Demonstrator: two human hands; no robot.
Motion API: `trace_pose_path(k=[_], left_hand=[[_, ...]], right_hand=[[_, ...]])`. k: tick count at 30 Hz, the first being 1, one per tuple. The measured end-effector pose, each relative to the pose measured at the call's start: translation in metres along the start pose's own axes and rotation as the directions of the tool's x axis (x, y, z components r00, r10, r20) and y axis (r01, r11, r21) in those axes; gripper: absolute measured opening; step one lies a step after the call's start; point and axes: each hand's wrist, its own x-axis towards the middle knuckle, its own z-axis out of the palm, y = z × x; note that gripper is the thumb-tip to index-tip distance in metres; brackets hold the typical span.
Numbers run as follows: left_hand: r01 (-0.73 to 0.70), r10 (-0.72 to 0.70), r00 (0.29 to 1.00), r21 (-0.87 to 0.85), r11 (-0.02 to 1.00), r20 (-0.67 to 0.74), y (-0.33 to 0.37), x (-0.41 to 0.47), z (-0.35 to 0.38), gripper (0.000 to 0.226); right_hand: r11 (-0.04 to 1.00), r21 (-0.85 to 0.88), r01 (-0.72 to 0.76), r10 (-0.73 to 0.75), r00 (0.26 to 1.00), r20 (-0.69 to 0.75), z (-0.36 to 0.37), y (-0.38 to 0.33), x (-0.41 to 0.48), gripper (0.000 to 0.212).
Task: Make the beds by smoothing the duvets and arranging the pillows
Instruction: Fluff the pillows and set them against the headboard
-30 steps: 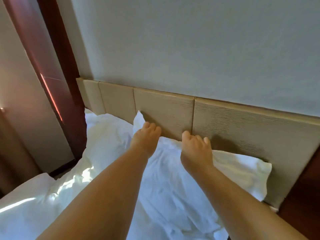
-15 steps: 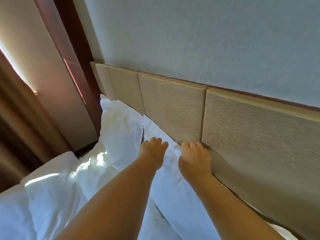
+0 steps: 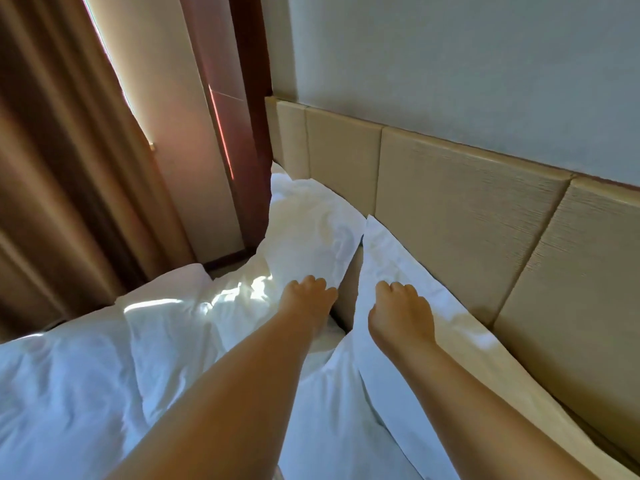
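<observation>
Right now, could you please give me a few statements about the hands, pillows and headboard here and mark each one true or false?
1. The right hand rests on the pillow that lies along the headboard. True.
2. The left hand is raised clear of the bedding. False: it is down on the white far pillow, near its edge.
3. The two pillows overlap, with no gap between them. False: a gap shows between them, just ahead of the hands.
4. The headboard is made of beige padded panels. True.
5. The brown curtain hangs on the right of the bed. False: it hangs on the left.
</observation>
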Motion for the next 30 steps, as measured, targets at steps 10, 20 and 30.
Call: trace_pose_path(k=[10,20,30], left_hand=[[0.055,-0.080,0.988,-0.185,0.981,-0.131,-0.110,0.126,-0.010,0.045],[0.116,-0.232,0.957,-0.501,0.858,-0.175,-0.186,0.303,0.045,0.057],[-0.134,-0.041,0.925,-0.425,0.896,-0.378,-0.166,0.343,0.092,0.029]], right_hand=[[0.984,-0.173,-0.041,0.039,0.999,-0.011,0.004,-0.054,0.122,0.025],[0.936,-0.341,-0.091,0.101,0.995,0.011,0.081,-0.076,0.298,0.028],[0.909,-0.410,-0.073,0.099,0.994,0.041,0.137,-0.076,0.330,0.022]])
